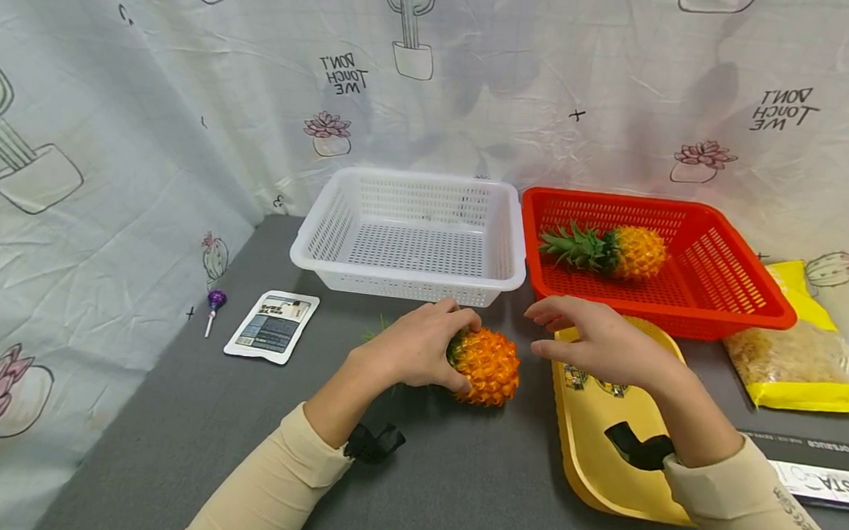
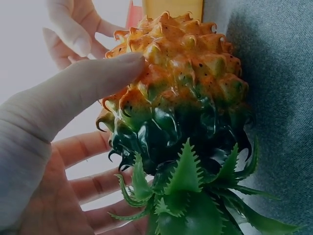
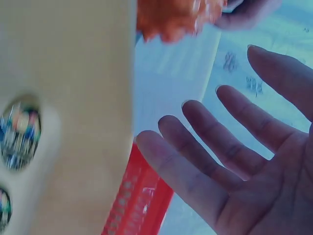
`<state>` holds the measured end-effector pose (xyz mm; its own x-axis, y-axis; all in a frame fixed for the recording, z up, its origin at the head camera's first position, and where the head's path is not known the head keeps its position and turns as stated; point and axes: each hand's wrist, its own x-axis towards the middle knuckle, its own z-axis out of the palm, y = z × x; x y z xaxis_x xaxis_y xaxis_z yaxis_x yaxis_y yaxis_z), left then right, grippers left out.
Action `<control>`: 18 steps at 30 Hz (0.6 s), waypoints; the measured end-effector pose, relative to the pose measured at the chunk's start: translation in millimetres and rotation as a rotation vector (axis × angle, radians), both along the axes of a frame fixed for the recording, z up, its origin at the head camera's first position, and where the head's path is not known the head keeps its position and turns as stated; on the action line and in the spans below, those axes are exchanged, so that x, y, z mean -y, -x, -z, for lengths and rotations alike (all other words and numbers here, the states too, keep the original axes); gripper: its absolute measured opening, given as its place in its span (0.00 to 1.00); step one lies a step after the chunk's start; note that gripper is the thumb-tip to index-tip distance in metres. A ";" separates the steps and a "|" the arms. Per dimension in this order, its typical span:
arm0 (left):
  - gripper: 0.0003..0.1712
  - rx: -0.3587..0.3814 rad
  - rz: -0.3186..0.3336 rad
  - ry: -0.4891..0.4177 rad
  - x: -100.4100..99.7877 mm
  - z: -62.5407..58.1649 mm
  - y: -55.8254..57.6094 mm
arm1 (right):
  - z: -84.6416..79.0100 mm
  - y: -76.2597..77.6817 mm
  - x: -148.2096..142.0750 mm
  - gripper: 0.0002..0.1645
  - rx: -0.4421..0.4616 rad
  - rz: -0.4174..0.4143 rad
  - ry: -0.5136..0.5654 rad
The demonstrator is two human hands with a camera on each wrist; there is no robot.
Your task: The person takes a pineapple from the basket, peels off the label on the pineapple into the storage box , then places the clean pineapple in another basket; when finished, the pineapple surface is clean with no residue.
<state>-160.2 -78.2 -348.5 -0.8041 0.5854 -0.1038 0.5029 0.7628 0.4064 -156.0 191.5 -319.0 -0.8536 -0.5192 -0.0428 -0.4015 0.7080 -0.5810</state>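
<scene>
My left hand [image 1: 423, 348] grips a toy-like orange pineapple [image 1: 489, 368] over the grey table, its crown mostly hidden behind the hand in the head view. The left wrist view shows the thumb on the knobbly orange skin of the pineapple [image 2: 181, 63], the other fingers round its far side, and green spiky leaves below. My right hand [image 1: 598, 340] hovers over the far end of a yellow tray [image 1: 603, 446], holding nothing. Its fingers are spread and nearly straight in the right wrist view.
A white basket [image 1: 409, 284] stands at the back. Beside it, a red basket [image 1: 699, 314] holds another pineapple [image 1: 638, 252]. To the right lie a yellow-clear bag [image 1: 791, 352] and a pasta box [image 1: 827, 484]. At left are a white pouch [image 1: 272, 326] and a purple lollipop [image 1: 216, 299].
</scene>
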 end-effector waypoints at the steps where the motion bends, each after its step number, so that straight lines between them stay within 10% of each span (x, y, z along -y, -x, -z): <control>1: 0.41 0.000 0.002 0.001 0.0 -0.1 0.3 | 1.5 -0.1 3.9 0.27 0.007 -0.011 0.005; 18: 0.40 0.026 0.002 -0.019 3.4 1.7 8.5 | 13.4 2.4 45.3 0.42 0.128 -0.132 -0.091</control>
<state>-168.7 -81.5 -350.2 -0.8001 0.5891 -0.1135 0.4936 0.7539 0.4336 -158.4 146.2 -332.4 -0.7627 -0.6156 -0.1984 -0.4214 0.7057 -0.5696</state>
